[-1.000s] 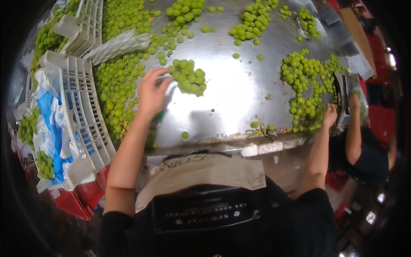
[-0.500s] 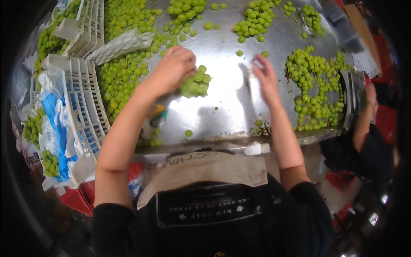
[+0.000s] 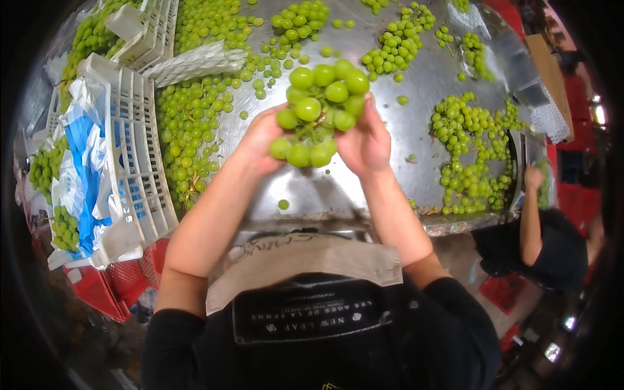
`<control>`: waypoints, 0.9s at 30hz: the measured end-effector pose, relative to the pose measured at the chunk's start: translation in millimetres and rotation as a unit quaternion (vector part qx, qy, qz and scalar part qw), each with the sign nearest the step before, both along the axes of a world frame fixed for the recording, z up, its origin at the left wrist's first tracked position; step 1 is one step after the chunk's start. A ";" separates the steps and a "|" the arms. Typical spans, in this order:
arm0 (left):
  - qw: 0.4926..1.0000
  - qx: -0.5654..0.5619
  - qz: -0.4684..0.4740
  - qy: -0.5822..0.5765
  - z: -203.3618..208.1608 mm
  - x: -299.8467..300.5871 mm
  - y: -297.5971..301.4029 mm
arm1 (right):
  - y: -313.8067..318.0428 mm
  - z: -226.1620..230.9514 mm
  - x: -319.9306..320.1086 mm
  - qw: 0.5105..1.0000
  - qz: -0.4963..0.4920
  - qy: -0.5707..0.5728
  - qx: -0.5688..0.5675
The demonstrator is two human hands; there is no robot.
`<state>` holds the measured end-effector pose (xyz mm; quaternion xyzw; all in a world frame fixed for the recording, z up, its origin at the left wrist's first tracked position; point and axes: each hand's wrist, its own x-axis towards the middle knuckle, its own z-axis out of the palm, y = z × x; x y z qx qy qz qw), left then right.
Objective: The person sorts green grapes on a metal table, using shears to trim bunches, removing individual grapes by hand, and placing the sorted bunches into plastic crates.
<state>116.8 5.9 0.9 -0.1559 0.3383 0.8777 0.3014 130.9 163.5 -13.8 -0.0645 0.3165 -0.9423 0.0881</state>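
I hold a bunch of green grapes (image 3: 323, 92) up over the steel table, close to the camera. My left hand (image 3: 263, 140) is closed on its left side, and my right hand (image 3: 367, 144) supports it from the right. The fingertips of both hands are partly hidden behind the fruit. Several plump grapes hang around a pale stem at the middle of the bunch. A single loose grape (image 3: 283, 204) lies on the table below my left wrist.
Loose grapes (image 3: 185, 140) are heaped on the left beside a white plastic crate (image 3: 142, 166). White padding (image 3: 198, 66) lies across the heap. More bunches (image 3: 468, 156) rest on the right and another bunch (image 3: 400, 42) farther back. At right, a co-worker's arm (image 3: 532, 221) reaches toward the table's edge.
The bunch has risen from low over the table toward the camera. My right hand has come in from the right to join my left at the bunch.
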 end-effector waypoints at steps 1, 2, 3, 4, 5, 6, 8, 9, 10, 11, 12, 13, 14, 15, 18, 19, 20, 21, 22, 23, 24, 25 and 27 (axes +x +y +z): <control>1.000 -0.014 0.009 -0.008 0.5 4.0 2.8 | 0.2 0.4 0.7 1.000 -0.001 -0.014 0.001; 1.000 -0.010 0.012 -0.019 0.2 5.5 4.4 | 0.2 -0.1 1.6 1.000 -0.003 -0.028 0.001; 0.999 -0.006 0.014 -0.030 -0.5 6.8 5.5 | 0.4 -0.9 2.4 0.999 -0.002 -0.034 0.000; 0.999 -0.001 0.016 -0.041 -0.7 8.1 5.7 | 0.7 -1.6 3.1 0.999 -0.002 -0.039 -0.001; 0.999 0.011 0.014 -0.046 -0.6 9.1 5.4 | 1.3 -1.5 3.6 0.999 -0.004 -0.045 -0.001; 0.998 0.024 0.012 -0.051 -0.3 10.3 4.6 | 0.9 -0.1 4.6 0.999 -0.006 -0.052 -0.004; 0.998 0.028 0.013 -0.060 2.0 13.2 5.0 | -1.9 4.0 7.1 0.998 -0.011 -0.068 -0.009; 0.998 0.021 0.016 -0.065 5.6 14.7 5.6 | -3.3 6.1 8.1 0.998 -0.015 -0.068 -0.010; 0.997 0.013 0.019 -0.070 8.9 16.1 6.1 | -4.8 8.1 9.0 0.997 -0.018 -0.069 -0.011; 0.997 -0.001 0.020 -0.068 11.6 17.4 6.3 | -6.3 9.5 9.7 0.997 -0.022 -0.069 -0.012; 0.997 -0.015 0.022 -0.067 14.1 18.7 6.5 | -7.2 8.8 10.4 0.997 -0.026 -0.072 -0.024; 0.997 -0.029 0.023 -0.066 16.4 20.2 6.6 | -7.7 7.0 11.2 0.996 -0.030 -0.074 -0.036; 0.998 -0.034 0.031 -0.049 18.4 22.0 7.1 | -7.6 6.3 11.7 0.995 -0.035 -0.076 -0.047; 0.998 -0.039 0.039 -0.032 20.2 24.5 7.1 | -7.7 7.2 12.4 0.994 -0.044 -0.084 -0.051; 0.998 -0.029 0.055 0.010 24.1 32.0 7.0 | -6.8 12.7 14.1 0.989 -0.057 -0.114 -0.081; 0.998 -0.022 0.058 0.023 25.5 34.7 6.6 | -6.3 17.1 14.3 0.985 -0.052 -0.128 -0.101; 0.998 -0.029 0.054 0.035 27.4 36.9 5.8 | -6.0 20.1 14.2 0.981 -0.049 -0.142 -0.120; 0.997 -0.036 0.050 0.046 30.4 39.2 4.4 | -6.9 22.0 14.6 0.977 -0.055 -0.163 -0.125; 0.996 -0.043 0.046 0.058 32.2 40.8 3.3 | -8.4 23.4 15.0 0.972 -0.061 -0.184 -0.130; 0.993 -0.088 0.026 0.075 34.2 42.5 1.8 | -9.0 25.1 15.7 0.967 -0.067 -0.205 -0.137; 0.987 -0.133 0.007 0.091 35.7 43.8 0.2 | -8.0 24.8 15.6 0.966 -0.061 -0.203 -0.146; 0.978 -0.178 -0.011 0.108 36.4 43.7 -0.6 | -6.6 23.3 15.3 0.966 -0.054 -0.202 -0.155; 0.955 -0.243 -0.059 0.158 36.8 43.1 -6.1 | -7.9 19.1 16.1 0.962 -0.023 -0.198 -0.185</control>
